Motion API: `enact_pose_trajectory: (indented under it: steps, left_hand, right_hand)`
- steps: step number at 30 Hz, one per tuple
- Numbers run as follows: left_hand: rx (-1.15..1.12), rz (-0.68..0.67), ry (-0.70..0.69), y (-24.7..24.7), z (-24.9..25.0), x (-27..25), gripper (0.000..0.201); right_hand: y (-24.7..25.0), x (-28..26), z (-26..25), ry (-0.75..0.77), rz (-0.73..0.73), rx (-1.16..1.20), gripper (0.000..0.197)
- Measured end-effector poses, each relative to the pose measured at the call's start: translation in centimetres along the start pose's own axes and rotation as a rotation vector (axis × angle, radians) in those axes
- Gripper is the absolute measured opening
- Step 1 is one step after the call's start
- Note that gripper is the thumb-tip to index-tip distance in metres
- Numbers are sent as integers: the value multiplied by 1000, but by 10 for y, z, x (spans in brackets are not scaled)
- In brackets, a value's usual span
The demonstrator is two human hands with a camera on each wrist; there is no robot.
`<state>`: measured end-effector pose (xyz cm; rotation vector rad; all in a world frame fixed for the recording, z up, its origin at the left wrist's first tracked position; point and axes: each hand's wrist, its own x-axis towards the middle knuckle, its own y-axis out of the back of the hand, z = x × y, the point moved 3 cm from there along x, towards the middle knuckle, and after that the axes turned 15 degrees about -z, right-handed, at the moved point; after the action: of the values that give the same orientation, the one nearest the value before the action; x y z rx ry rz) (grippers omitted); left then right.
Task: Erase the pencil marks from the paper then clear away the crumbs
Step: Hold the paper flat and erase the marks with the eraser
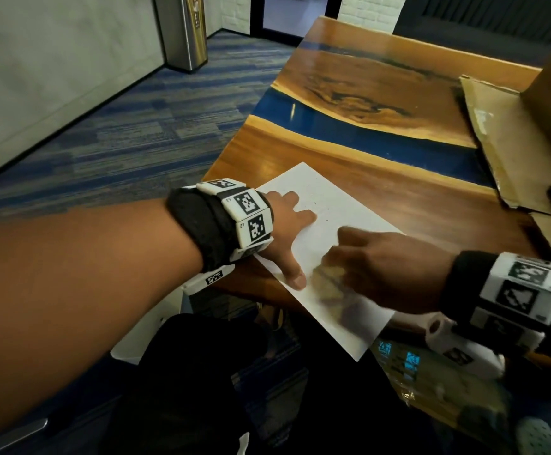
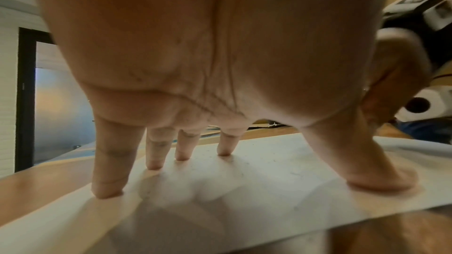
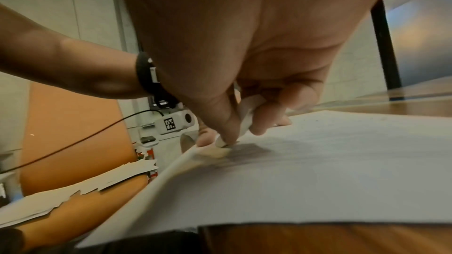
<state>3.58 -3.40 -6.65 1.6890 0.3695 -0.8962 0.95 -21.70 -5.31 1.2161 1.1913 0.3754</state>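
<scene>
Left hand presses spread, straight fingers on the white paper sheet; right hand fingers pinch a white eraser rubbing its grey smudge.

Dim warm light, motion-blurred right hand

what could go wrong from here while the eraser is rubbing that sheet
1. The paper overhangs the table edge near the person; rubbing there with the eraser could crease or tear it, since nothing backs it.
2. The left hand pins only the far side with spread fingertips, so the sheet may buckle toward the right hand.
3. Crumbs could fall off the edge onto the floor.
</scene>
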Motion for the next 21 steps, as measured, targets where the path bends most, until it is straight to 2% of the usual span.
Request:
enact_pose_trajectory:
  steps: [2, 5, 6, 9, 11, 12, 14, 15, 16, 17, 19, 20, 21]
  left_hand:
    - [11, -2, 0, 1, 0, 1, 130]
    - [27, 7, -1, 1, 1, 1, 129]
    - [28, 5, 3, 1, 0, 1, 129]
    - [10, -15, 1, 0, -1, -1, 134]
    - [15, -14, -7, 1, 0, 0, 132]
    - [23, -7, -9, 0, 1, 0, 131]
    - [35, 4, -2, -1, 0, 1, 129]
    - [35, 5, 1, -1, 0, 0, 129]
    - [35, 5, 4, -1, 0, 1, 129]
    - [33, 4, 4, 0, 0, 1, 129]
    - [21, -3, -3, 1, 0, 1, 130]
    - [16, -5, -4, 1, 0, 2, 130]
    - [15, -8, -1, 1, 0, 2, 130]
  right_hand:
    - [0, 3, 6, 11, -25, -41, 34]
    - [9, 7, 45, -277, 104, -70, 35]
    - [7, 7, 46, -287, 106, -96, 35]
    - [-2, 6, 2, -7, 10, -53, 41]
    - [-4, 5, -1, 52, -7, -67, 35]
    - [0, 8, 11, -7, 21, -83, 35]
    - [9, 9, 41, -249, 89, -128, 34]
    - [10, 7, 47, -317, 95, -150, 31]
    - [9, 5, 41, -305, 90, -151, 29]
    - [6, 6, 30, -228, 66, -142, 29]
    - [-1, 3, -7, -3, -14, -85, 37]
    - [-2, 2, -13, 54, -55, -89, 40]
    - [3, 3, -8, 48, -50, -113, 39]
